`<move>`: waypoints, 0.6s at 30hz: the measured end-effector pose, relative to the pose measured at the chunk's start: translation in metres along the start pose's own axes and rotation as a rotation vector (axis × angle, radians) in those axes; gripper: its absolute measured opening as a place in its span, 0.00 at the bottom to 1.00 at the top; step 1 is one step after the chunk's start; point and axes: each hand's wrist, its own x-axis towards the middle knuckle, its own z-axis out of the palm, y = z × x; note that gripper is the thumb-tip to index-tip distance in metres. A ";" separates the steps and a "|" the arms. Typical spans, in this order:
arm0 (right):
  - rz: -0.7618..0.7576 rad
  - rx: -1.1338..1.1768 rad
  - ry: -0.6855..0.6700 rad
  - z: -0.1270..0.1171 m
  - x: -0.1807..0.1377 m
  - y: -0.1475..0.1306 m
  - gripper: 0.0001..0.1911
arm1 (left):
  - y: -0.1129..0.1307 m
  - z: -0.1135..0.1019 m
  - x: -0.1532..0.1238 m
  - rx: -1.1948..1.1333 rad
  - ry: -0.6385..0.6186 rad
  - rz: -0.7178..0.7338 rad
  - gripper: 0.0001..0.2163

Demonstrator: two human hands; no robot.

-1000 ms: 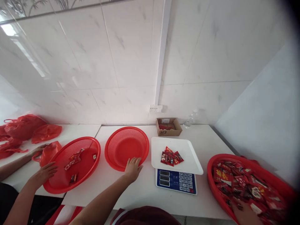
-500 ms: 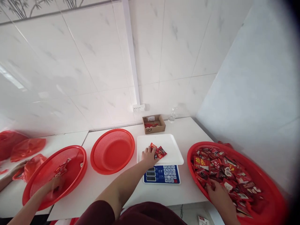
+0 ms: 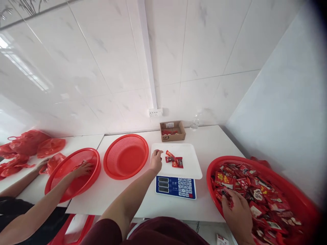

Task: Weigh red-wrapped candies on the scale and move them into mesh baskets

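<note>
My left hand (image 3: 156, 161) hovers at the left side of the scale's white weighing tray (image 3: 187, 153), fingers loosely bent and slightly apart, with nothing seen in them. Just right of its fingertips several small red snack packets (image 3: 179, 162) lie loose on the tray. Below the tray is the scale's blue keypad panel (image 3: 175, 187) with dark displays. My right hand (image 3: 237, 211) is at the near left side of a large red basket (image 3: 209, 183) heaped with red packets. Its thumb and fingers close on a small red packet (image 3: 230, 203), partly hidden by the hand.
A red mesh basket (image 3: 126, 157) with a bare bottom stands left of the scale. Further left, another person's hand (image 3: 83, 169) reaches into a red basket (image 3: 93, 153). A cardboard box (image 3: 173, 136) of packets, a clear bottle (image 3: 194, 123) and red plastic bags (image 3: 28, 143) stand farther back.
My left hand has let go of the packets and moved left off them; more packets show on the tray. My right hand has closed on a packet. The other person's hand moved right within its basket.
</note>
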 end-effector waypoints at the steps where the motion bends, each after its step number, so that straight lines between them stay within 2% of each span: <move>1: -0.049 0.021 -0.004 0.005 0.004 -0.009 0.21 | -0.005 -0.010 0.002 -0.008 0.021 -0.019 0.25; 5: -0.166 0.035 -0.143 0.040 0.018 -0.053 0.23 | -0.035 -0.055 0.001 -0.007 0.079 -0.117 0.19; 8: -0.238 -0.022 -0.279 0.076 0.029 -0.095 0.26 | -0.060 -0.078 -0.010 0.015 0.082 -0.218 0.17; 10: -0.261 -0.077 -0.348 0.099 0.039 -0.122 0.28 | -0.074 -0.083 -0.024 0.039 0.064 -0.266 0.20; 13: -0.228 -0.178 -0.448 0.128 0.055 -0.153 0.30 | -0.092 -0.077 -0.051 0.123 0.004 -0.265 0.22; 16: -0.208 -0.251 -0.529 0.149 0.066 -0.169 0.31 | -0.110 -0.069 -0.083 0.193 -0.024 -0.211 0.22; 18: -0.249 -0.277 -0.531 0.159 0.069 -0.172 0.31 | -0.123 -0.067 -0.102 0.236 -0.034 -0.177 0.22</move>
